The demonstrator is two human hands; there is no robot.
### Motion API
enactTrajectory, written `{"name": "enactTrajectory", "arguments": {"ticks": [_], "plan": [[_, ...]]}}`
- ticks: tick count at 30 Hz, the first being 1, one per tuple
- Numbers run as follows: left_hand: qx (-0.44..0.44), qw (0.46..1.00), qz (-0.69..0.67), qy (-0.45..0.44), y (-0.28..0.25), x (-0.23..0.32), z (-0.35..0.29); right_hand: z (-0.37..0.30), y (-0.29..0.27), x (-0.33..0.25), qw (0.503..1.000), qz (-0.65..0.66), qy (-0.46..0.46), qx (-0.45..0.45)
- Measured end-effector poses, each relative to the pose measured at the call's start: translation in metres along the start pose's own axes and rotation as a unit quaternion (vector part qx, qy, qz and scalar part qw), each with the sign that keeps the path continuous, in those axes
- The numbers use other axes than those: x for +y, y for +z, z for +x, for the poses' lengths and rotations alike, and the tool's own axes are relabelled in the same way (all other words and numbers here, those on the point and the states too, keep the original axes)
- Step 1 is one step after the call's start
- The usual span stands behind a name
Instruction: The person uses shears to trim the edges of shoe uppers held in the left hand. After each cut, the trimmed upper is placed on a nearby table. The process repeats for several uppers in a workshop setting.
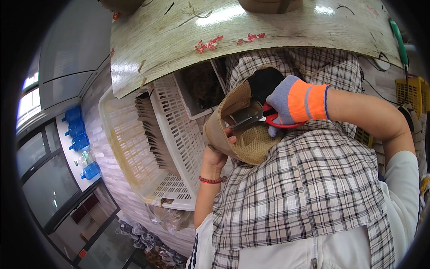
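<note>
"Head view, on my remote screen: what do you have at the hands?"

"A bare left hand (216, 158), ringed by a dark red beaded bracelet (212, 180), pinches the wall of a tan, woven-textured hollow form (263, 141) with a black lining, fingertips just inside. A right hand (290, 102) in a grey-and-orange knit glove is closed around red-handled scissors (271, 116) with metal blades, which reach into the form's opening. I can't tell whether the blades touch the wall."

"And the form itself?"

"It lies tilted in the lap, against a black-and-white plaid apron (286, 188)."

"What worries you?"

"Those uncovered left fingertips, near the blades. If the blades slip or the form rolls on the soft lap, I'd expect a nicked finger or a stray cut."

"Beyond the lap?"

"To the left, a white perforated plastic basket (179, 116) holding a row of brown pieces (154, 136); ahead, a pale wood-grain table (170, 49) with pink flower prints; far left, blue water bottles (78, 128)."
</note>
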State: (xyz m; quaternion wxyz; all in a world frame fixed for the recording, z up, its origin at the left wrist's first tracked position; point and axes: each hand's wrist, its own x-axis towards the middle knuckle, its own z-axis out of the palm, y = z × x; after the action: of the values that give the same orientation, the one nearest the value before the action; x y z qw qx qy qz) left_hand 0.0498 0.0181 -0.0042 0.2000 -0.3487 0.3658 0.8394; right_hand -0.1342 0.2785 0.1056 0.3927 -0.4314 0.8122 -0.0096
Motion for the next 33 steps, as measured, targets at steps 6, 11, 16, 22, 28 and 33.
{"name": "enactTrajectory", "arguments": {"ticks": [6,11,16,22,28,33], "plan": [[-0.002,0.998,0.055,0.011,0.021,0.01,-0.004,-0.008,-0.012,0.011,0.999,0.024,0.032,-0.034],[-0.069,0.968,0.051,0.237,0.02,0.022,0.025,0.006,-0.012,0.045,0.969,0.185,0.019,-0.162],[-0.068,0.972,-0.009,0.226,0.014,0.031,0.053,0.033,-0.019,0.052,0.906,0.318,-0.022,-0.278],[-0.048,0.969,-0.015,0.243,0.023,0.035,0.054,0.051,-0.032,0.045,0.901,0.317,-0.036,-0.293],[-0.039,0.978,-0.009,0.206,0.014,0.038,0.057,0.039,-0.047,0.029,0.921,0.295,0.023,-0.254],[-0.034,0.981,-0.012,0.193,0.013,0.039,0.058,0.04,-0.045,0.032,0.926,0.293,0.007,-0.24]]}}
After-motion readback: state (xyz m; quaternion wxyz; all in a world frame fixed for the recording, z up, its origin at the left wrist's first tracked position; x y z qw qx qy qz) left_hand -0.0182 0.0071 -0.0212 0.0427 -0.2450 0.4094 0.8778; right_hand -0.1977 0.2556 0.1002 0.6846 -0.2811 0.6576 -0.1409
